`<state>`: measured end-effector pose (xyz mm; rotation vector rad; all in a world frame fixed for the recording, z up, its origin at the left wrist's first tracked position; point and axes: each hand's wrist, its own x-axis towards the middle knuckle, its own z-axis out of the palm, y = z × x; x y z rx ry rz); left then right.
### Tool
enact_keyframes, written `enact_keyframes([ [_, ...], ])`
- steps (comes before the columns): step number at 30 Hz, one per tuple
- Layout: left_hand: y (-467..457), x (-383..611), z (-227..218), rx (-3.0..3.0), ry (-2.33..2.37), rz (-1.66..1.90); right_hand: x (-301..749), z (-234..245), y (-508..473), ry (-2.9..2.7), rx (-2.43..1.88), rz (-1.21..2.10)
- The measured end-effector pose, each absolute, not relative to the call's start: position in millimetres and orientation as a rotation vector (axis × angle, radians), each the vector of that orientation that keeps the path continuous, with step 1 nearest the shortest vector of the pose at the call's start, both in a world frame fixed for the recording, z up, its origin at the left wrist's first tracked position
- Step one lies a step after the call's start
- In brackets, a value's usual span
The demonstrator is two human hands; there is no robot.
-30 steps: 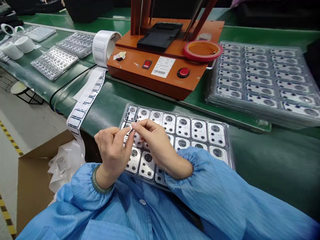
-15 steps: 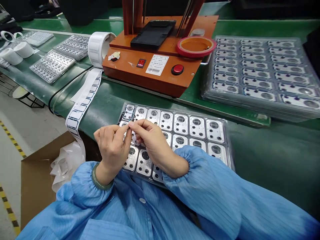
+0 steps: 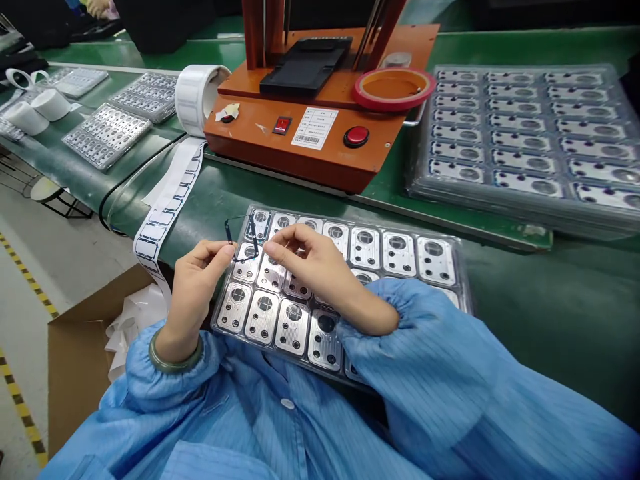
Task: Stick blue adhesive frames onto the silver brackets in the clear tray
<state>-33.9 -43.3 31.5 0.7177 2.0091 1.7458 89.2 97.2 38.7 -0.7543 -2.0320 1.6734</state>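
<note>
A clear tray (image 3: 453, 250) of silver metal plates with round holes lies on the green bench in front of me. My left hand (image 3: 193, 290) pinches a thin black rectangular frame sticker (image 3: 241, 235) and holds it over the tray's left end. My right hand (image 3: 313, 267) rests over the tray's middle with its fingers curled and the fingertips pressed together near the sticker; whether it holds anything is not visible. Both arms are in blue sleeves, and a green bangle (image 3: 173, 360) circles the left wrist.
An orange press machine (image 3: 320, 113) with a red button stands behind the tray. A label roll (image 3: 193, 93) feeds a backing strip (image 3: 167, 207) down into a cardboard box (image 3: 75, 360). Stacked trays (image 3: 525, 140) sit at right, more trays (image 3: 107, 130) and rolls at far left.
My hands have drawn apart. The left hand moved left and now holds the black frame sticker free in the air; the tray shows more of its left rows.
</note>
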Motion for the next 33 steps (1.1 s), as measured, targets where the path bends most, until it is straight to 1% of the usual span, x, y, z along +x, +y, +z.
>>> enact_keyframes([
  [5, -42.7, -34.6, 28.4, 0.671, 1.928, 1.716, 88.0, 33.1, 97.7, -2.183, -0.702, 1.609],
  [11, -37.9, -33.3, 29.7, 0.730, 1.941, 1.646, 88.9, 27.6, 97.5, -2.146, -0.690, 1.688],
  [15, -28.7, -40.1, 32.2, 0.791, 1.985, 1.578, 90.0, 27.6, 103.4, -2.135, -0.694, 1.635],
  [21, 1.4, -56.6, 34.3, 1.053, 2.097, 1.323, 90.6, 24.1, 119.3, -2.105, -0.810, 1.560],
  [28, 31.2, -69.6, 21.7, 1.404, 2.132, 1.117, 91.1, 23.0, 131.1, -2.149, -0.982, 1.508],
  [33, 32.9, -68.4, 18.9, 1.404, 2.138, 1.057, 90.6, 22.5, 130.7, -2.204, -1.030, 1.473],
])
